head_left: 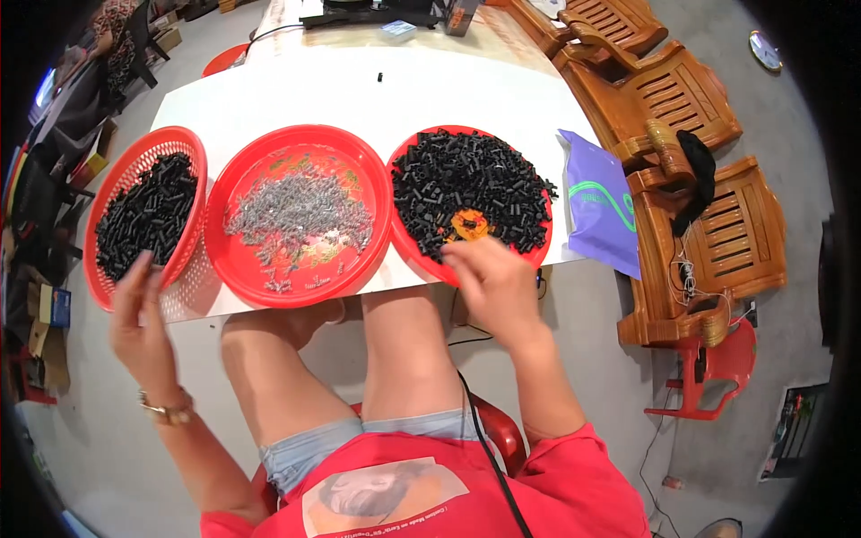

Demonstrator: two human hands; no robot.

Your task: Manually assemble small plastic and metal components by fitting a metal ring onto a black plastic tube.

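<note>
My left hand is at the near edge of a red perforated basket. Its fingers stretch toward the black cylindrical pieces inside; they look slightly blurred, with nothing visible between them. Over the near rim of the right-hand red tray, my right hand has thumb and fingers pinched together. What they hold, if anything, is too small to make out. Small black plastic parts fill that tray, except for an orange-patterned patch of its bottom. Between the two containers, a red round tray holds many small silvery metal pieces.
The containers stand along the near edge of a white table. One small black piece lies farther back. A purple packet rests at the right edge, beside wooden chairs. A black cable runs down over my shirt.
</note>
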